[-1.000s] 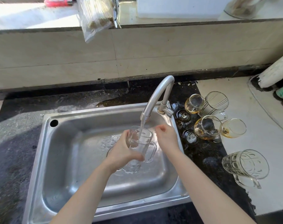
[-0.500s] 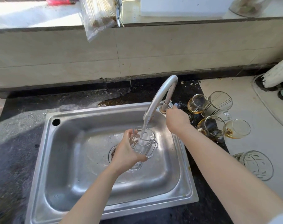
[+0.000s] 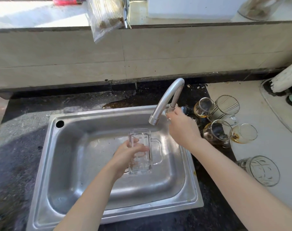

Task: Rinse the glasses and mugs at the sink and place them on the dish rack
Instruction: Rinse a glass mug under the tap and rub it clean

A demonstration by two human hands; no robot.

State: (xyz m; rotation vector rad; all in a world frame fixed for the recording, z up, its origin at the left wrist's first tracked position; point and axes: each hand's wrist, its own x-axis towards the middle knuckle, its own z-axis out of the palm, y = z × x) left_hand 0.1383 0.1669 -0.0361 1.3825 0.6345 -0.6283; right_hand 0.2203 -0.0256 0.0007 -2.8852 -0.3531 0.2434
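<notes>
Though contents unclear, glass mug (image 3: pixel 142 164) in curled left hand (image 3: pixel 125 154), right hand (image 3: pixel 181 129) round tap (image 3: pixel 165 100).

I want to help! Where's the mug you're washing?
In the head view, the mug is held by the left hand over the middle of the sink, near the tap.

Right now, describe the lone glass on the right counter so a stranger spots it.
From the steel sink, go right onto the pale counter. Nearer the viewer than the amber-stained glasses clustered by the faucet, one clear glass lies on its side. It alone sits apart and bears an embossed pattern.
</notes>
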